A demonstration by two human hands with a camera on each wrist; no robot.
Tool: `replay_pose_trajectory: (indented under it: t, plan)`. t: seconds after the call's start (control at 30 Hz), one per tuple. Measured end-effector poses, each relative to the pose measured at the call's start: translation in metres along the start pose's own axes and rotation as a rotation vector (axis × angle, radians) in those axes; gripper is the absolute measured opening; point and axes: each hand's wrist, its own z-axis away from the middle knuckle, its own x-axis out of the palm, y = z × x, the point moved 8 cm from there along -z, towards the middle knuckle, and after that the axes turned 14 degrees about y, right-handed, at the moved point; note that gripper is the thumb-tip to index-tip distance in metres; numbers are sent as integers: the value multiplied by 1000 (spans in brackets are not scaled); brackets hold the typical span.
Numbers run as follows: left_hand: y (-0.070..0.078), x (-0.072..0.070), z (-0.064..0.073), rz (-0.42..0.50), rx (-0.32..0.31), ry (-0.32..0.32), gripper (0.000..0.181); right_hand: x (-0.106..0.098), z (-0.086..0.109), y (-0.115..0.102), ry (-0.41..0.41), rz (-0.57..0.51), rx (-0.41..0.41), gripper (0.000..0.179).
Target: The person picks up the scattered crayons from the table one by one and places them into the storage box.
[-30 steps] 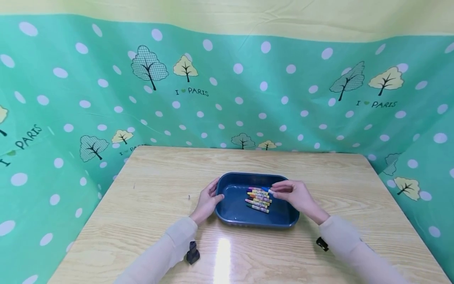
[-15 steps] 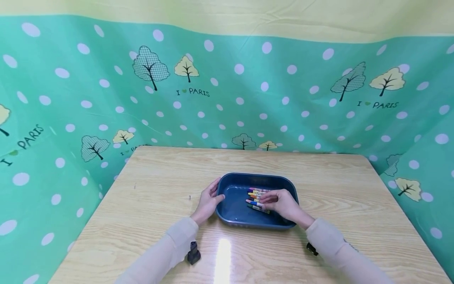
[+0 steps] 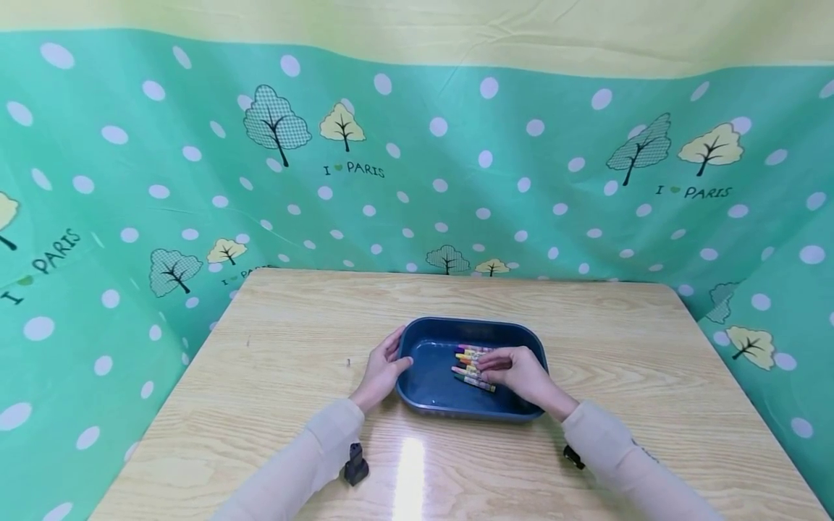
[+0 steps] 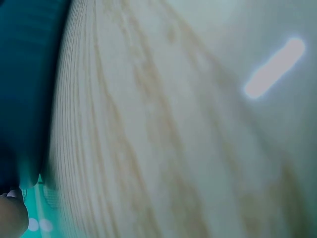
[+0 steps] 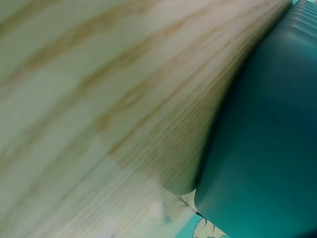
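In the head view, a dark blue rectangular tray point(image 3: 426, 394) stands on the table. My left hand point(image 3: 381, 369) grips its left side, thumb over the rim and fingers outside. Several crayons lie side by side in the tray, among them a green crayon point(image 3: 478, 383), a pink crayon point(image 3: 460, 371) and a purple crayon point(image 3: 460, 350). My right hand point(image 3: 521, 373) is over their right ends, fingertips and thumb bent down among them. Its fingers hide part of the row, and whether they pinch a crayon is unclear. No blue crayon shows.
The wooden table point(image 3: 293, 325) carries the tray near its middle. A polka-dot curtain point(image 3: 417, 145) hangs behind and at both sides. Black wrist devices point(image 3: 355, 464) sit below the sleeves. In both wrist views mostly tabletop and the tray's outer wall point(image 5: 267, 124) show.
My right hand carried a blue crayon from the back of the row toward the front and lowered it. The blue crayon has since dropped out of sight. My left hand stays on the tray.
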Motion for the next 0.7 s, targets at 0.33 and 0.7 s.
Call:
replay_pose_trajectory:
  t: [0.33, 0.7]
  plan:
    - [31, -2, 15, -28, 5, -14, 60, -4, -4, -3, 38, -26, -9, 24]
    - [-1, 6, -2, -2, -28, -28, 62, -25, -7, 3, 120, 2, 23, 26]
